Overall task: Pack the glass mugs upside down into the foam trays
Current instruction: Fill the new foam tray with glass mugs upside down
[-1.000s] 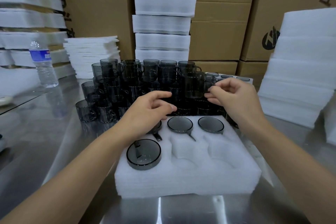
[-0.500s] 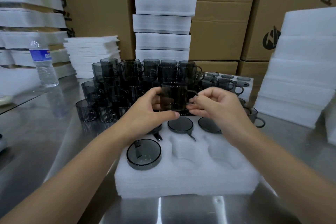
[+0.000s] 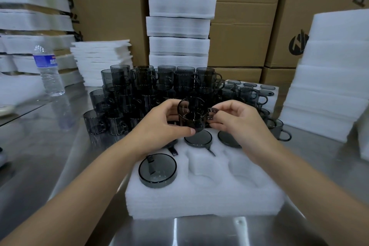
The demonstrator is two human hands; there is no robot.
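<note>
Smoked glass mug (image 3: 191, 115) was held just above the foam tray's (image 3: 209, 195) far row, mouth tipped toward me. Left hand (image 3: 159, 124) gripped the body and right hand (image 3: 237, 122) fingers (image 3: 225, 109) pinched the handle. I judged it light, rigid, slick and breakable: hold wall plus handle.

- Two hands, the left hand (image 3: 159, 124) and the right hand (image 3: 237, 124), holding one mug (image 3: 192, 115)
- One foam tray (image 3: 199, 201) just below the grip
- Four upside-down mugs (image 3: 157, 170) in it, one half hidden under the left hand
- Two bare pockets (image 3: 201, 168), nearer than the grip
- One water bottle (image 3: 49, 70), far left of the grip
- Stacked mugs (image 3: 147, 84) behind the grip: too many to count
</note>
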